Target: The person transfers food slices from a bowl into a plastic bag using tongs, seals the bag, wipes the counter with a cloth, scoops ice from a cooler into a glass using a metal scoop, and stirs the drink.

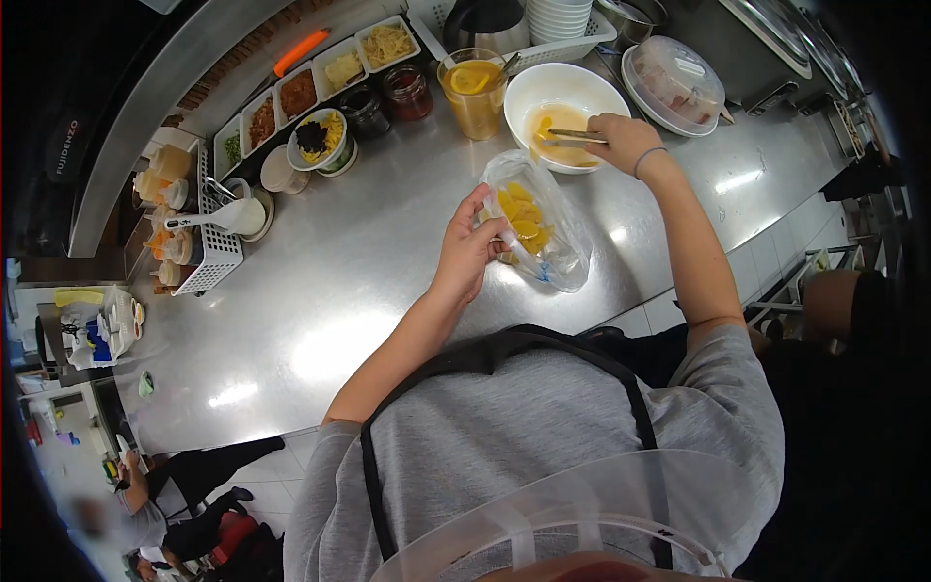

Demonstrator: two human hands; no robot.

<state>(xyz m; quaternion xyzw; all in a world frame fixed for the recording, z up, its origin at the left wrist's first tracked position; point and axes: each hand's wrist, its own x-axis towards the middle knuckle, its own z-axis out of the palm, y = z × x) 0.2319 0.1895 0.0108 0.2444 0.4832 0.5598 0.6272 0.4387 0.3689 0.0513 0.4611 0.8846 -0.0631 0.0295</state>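
My left hand [471, 242] is closed on the rim of a clear plastic bag [565, 238], thumb over its edge. Yellow slices [525, 219] lie inside the bag. My right hand [624, 144] grips metal tongs [574, 135], whose tips reach into a white bowl [572, 80]. Pale orange liquid with a yellow piece [544, 127] at the tong tips shows in the bowl. The bag is just in front of the bowl, over the steel counter [320, 281].
A glass pitcher [474, 95] with yellow slices stands left of the bowl, a covered plate [676, 85] right of it. Jars, topping trays [386, 44] and a white basket [215, 254] line the back left. Another person [145, 504] is at lower left.
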